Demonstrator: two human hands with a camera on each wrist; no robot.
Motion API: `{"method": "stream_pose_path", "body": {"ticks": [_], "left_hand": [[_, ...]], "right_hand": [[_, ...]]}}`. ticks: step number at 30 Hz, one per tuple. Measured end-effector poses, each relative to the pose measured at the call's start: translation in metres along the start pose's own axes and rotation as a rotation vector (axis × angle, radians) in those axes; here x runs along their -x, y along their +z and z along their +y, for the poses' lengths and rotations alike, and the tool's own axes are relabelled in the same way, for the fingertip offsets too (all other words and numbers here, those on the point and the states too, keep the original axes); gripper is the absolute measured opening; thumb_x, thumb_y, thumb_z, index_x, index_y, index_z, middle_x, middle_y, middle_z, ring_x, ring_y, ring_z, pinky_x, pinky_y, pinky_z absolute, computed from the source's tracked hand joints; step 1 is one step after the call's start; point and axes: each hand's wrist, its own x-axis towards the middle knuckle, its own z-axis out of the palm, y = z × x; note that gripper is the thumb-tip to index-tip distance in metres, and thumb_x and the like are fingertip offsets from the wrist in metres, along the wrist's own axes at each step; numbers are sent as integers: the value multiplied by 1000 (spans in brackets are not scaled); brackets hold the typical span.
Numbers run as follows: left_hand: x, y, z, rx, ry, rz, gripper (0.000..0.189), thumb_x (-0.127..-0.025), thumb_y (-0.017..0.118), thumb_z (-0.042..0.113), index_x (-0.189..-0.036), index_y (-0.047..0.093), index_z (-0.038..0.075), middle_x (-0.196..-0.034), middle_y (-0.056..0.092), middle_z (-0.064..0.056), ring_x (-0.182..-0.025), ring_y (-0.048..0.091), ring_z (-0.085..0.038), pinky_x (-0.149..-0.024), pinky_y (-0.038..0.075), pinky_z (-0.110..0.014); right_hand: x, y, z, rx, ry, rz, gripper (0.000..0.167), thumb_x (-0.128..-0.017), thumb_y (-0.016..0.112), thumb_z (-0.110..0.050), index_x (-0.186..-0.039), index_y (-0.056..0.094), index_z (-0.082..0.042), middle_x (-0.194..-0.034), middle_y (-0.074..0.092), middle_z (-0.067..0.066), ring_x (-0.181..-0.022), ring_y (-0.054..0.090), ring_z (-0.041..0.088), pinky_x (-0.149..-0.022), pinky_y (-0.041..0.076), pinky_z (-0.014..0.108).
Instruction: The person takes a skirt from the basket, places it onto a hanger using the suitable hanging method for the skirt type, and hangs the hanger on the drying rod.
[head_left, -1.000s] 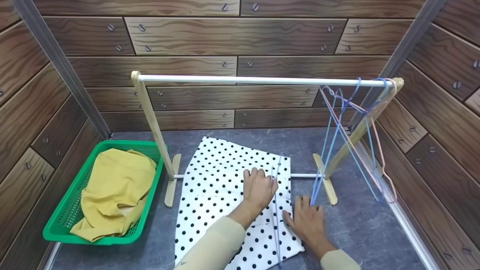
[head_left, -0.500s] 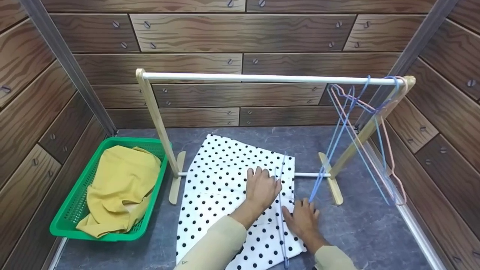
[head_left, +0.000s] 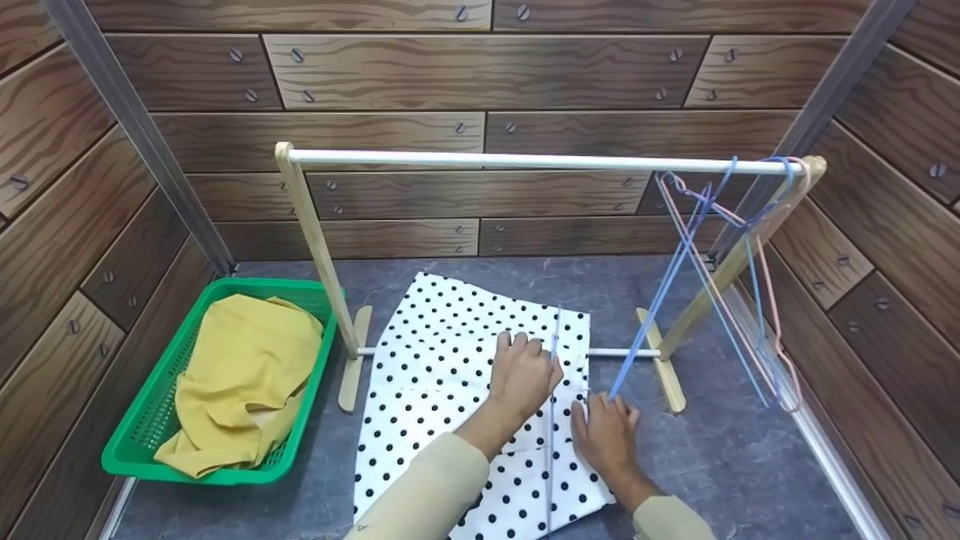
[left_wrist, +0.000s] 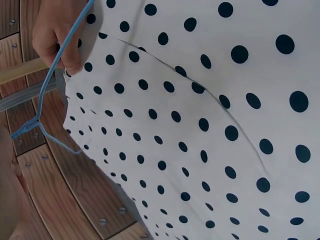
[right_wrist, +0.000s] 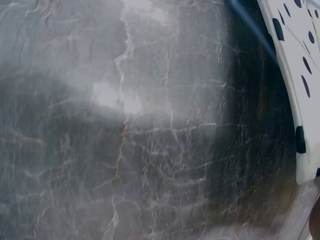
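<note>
A white cloth with black dots (head_left: 435, 420) lies spread on the grey surface. Over its right part, my left hand (head_left: 521, 375) holds a blue wire hanger (head_left: 550, 465), which looks nearly edge-on from the head. The left wrist view has the hanger's twisted neck (left_wrist: 32, 122) beside my left fingers, its wire running past the cloth. My right hand (head_left: 609, 439) pinches the cloth's right edge, thumb close to the fingers; the left wrist view shows those fingers (left_wrist: 72, 57) at the border. In the right wrist view, the cloth's edge (right_wrist: 292, 100) shows at right.
A rack with a white rail (head_left: 480, 159) stands behind and over the cloth. Blue hangers (head_left: 660, 292) and a pink hanger (head_left: 772, 315) hang at its right end, one blue corner close to my right fingertips. At left, a green basket (head_left: 120, 457) contains yellow cloth (head_left: 244, 375).
The held hanger has turned from two visible wires to almost one line. My right thumb and fingers have drawn closer together at the cloth's edge. The head view has shifted slightly.
</note>
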Motion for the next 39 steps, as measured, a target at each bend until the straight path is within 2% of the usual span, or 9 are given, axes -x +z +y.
{"method": "stream_pose_path", "body": {"ticks": [4, 7, 13, 18, 21, 23, 31, 35, 39], "left_hand": [[-1, -3, -4, -41, 24, -8, 30, -91, 61, 38, -74, 74, 17, -75, 67, 5, -75, 56, -15, -80, 40, -36], [0, -5, -7, -49, 10, -32, 30, -91, 62, 39, -74, 73, 17, -75, 66, 4, -77, 57, -15, -81, 40, -36], [4, -2, -2, -1, -17, -60, 40, -97, 55, 48, -77, 74, 19, -78, 66, 5, -77, 57, -15, -79, 39, -36], [8, 5, 11, 72, -75, -171, 40, -97, 54, 53, -81, 74, 21, -82, 67, 5, -81, 59, -16, -79, 39, -36], [9, 10, 18, 108, -138, -261, 37, -96, 57, 50, -82, 76, 20, -83, 68, 3, -82, 60, -17, -78, 38, -36], [10, 12, 21, 118, -160, -285, 36, -95, 59, 47, -82, 76, 19, -82, 68, 3, -82, 60, -17, -77, 38, -36], [11, 10, 7, 103, -145, -294, 30, -95, 62, 38, -76, 73, 18, -76, 68, 4, -72, 55, -14, -75, 38, -33], [12, 10, 1, 108, -166, -292, 32, -94, 63, 37, -71, 71, 17, -73, 66, 4, -69, 53, -14, -73, 36, -32], [15, 9, -3, 98, -145, -287, 33, -95, 61, 37, -70, 70, 17, -72, 66, 4, -69, 53, -14, -72, 36, -32]], "right_hand": [[0, -3, 0, 63, -43, 30, 27, -96, 59, -26, -78, 56, -8, -73, 55, 9, -81, 51, 31, -86, 31, 53], [0, -4, 0, 98, -74, 49, 28, -96, 59, -27, -76, 54, -7, -71, 55, 10, -80, 52, 32, -85, 33, 53], [-1, -7, 0, 85, -73, 39, 27, -97, 58, -27, -78, 54, -8, -74, 55, 10, -82, 52, 32, -88, 32, 53], [-2, -8, -4, 80, -81, 39, 26, -97, 58, -26, -79, 53, -8, -76, 54, 9, -82, 51, 31, -89, 32, 52], [-1, -8, -6, 73, -103, 62, 25, -96, 58, -26, -79, 53, -8, -78, 56, 11, -82, 51, 31, -88, 32, 52], [0, -8, -6, 70, -113, 83, 25, -96, 59, -26, -80, 54, -8, -79, 57, 11, -83, 52, 31, -87, 32, 52], [1, -11, 0, 86, -117, 169, 24, -91, 63, -21, -76, 57, -4, -73, 56, 13, -78, 52, 32, -81, 34, 52], [2, -11, 0, 83, -87, 133, 24, -92, 62, -20, -76, 57, -4, -76, 58, 14, -81, 53, 32, -81, 33, 51], [3, -11, -2, 86, -105, 91, 24, -94, 60, -22, -77, 56, -6, -74, 57, 12, -81, 53, 31, -82, 33, 50]]}}
